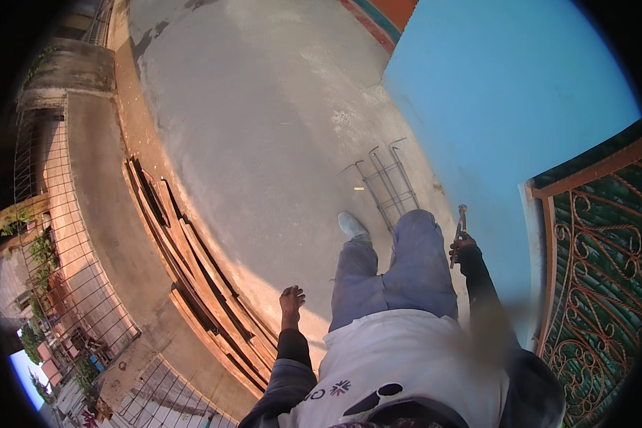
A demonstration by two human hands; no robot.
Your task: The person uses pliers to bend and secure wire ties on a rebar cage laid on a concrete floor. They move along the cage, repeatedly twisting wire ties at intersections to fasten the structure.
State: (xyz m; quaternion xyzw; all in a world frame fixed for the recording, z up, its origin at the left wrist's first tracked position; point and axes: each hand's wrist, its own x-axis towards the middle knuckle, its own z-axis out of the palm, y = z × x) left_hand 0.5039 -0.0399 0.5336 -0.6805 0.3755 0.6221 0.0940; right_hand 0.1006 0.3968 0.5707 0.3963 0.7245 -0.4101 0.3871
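My right hand (464, 250) hangs by the blue wall, its fingers wrapped around a metal hand tool that looks like a pair of pincers (461, 217). The tool's head points up and away from me. Out to my left, my left hand (292, 305) is held low with loosely bent fingers and nothing visible in it. In front of my legs a steel rebar frame (381, 175) of long bars with bent ends and crosspieces lies on the concrete. My leg hides its near end.
Long wooden boards (200, 274) are stacked along the low kerb on the left, beside wire mesh fencing (85, 250). A blue wall (506, 93) rises on the right, followed by an ornate metal grille (599, 264). A small pale scrap (359, 188) lies on the concrete ground (242, 135).
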